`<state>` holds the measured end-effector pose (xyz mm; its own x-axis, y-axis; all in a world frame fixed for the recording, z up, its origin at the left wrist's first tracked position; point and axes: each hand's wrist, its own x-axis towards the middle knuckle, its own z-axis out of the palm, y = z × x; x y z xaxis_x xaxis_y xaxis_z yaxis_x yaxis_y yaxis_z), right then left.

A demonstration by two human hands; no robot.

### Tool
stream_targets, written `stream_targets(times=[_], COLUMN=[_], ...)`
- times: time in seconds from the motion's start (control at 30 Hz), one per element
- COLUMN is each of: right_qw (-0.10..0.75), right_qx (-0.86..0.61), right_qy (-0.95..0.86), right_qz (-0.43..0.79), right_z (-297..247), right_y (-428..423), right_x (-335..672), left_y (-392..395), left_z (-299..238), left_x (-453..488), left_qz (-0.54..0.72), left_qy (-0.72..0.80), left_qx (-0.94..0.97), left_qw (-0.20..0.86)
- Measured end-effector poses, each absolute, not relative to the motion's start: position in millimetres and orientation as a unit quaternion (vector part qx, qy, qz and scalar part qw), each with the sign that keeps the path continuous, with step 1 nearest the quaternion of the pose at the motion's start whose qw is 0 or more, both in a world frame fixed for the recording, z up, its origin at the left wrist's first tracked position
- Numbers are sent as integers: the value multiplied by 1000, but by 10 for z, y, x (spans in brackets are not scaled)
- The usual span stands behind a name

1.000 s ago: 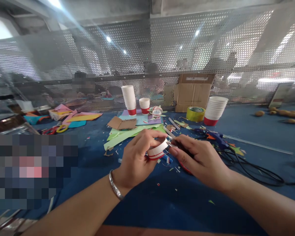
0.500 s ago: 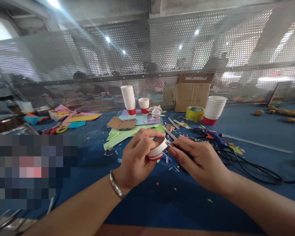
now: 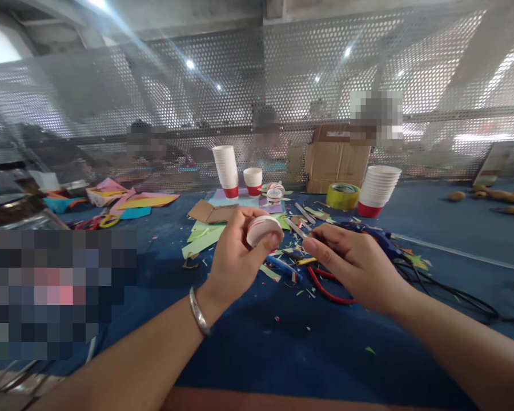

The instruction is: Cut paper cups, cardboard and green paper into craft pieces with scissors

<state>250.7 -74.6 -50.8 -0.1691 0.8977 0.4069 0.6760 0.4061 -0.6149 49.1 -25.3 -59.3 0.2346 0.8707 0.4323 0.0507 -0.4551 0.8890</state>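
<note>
My left hand (image 3: 235,245) is closed around a cut-down paper cup (image 3: 263,229), white with red stripes. The cup is tilted so that its pale round face shows, with my thumb across its lower edge. To its right, apart from the cup, my right hand (image 3: 346,254) has its thumb and fingers pinched together; what they hold, if anything, is hidden. Just beyond the fingertips is a pale strip (image 3: 295,227). Below the right hand shows a red looped handle (image 3: 325,291). A blue marker-like stick (image 3: 285,267) lies between the hands among paper scraps.
Behind stand cup stacks (image 3: 225,171) (image 3: 377,191), a short cup (image 3: 252,181), a decorated cup piece (image 3: 275,191), yellow tape (image 3: 342,196) and a cardboard box (image 3: 338,162). A blue glue gun (image 3: 381,237) trails black cable at right. Coloured paper (image 3: 149,200) lies left.
My left hand has turned the cup piece up and over. The metal tip at its rim no longer shows, and my right hand is apart from the cup. The red handle has come into view.
</note>
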Motion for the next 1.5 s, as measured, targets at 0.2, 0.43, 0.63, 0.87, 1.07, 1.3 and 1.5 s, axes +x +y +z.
stream_targets(times=[0.2, 0.43, 0.63, 0.87, 1.07, 1.3, 1.5], right_qw=[147, 67, 87, 104, 191, 254, 269], right_qx=[-550, -514, -508, -523, -528, -512, -499], right_qy=[-811, -841, -836, -838, -825, -819, -821], right_qz=[137, 155, 189, 113, 62, 45, 66], right_z=[-659, -666, -663, -641, -588, -610, -593], right_y=[-703, -803, -790, -804, -731, -695, -700], right_x=[2445, 2352, 2384, 2398, 2526, 2547, 2526], left_y=[-113, -29, -33, -32, -67, -103, -191], left_z=[-599, -591, -584, -598, -615, -612, -581], left_x=[460, 411, 422, 416, 385, 353, 387], left_qz=[498, 456, 485, 469, 492, 437, 418], left_qy=[397, 385, 377, 408, 397, 380, 332], left_qx=[578, 536, 510, 529, 633, 796, 828], left_qw=[510, 597, 602, 577, 447, 174, 172])
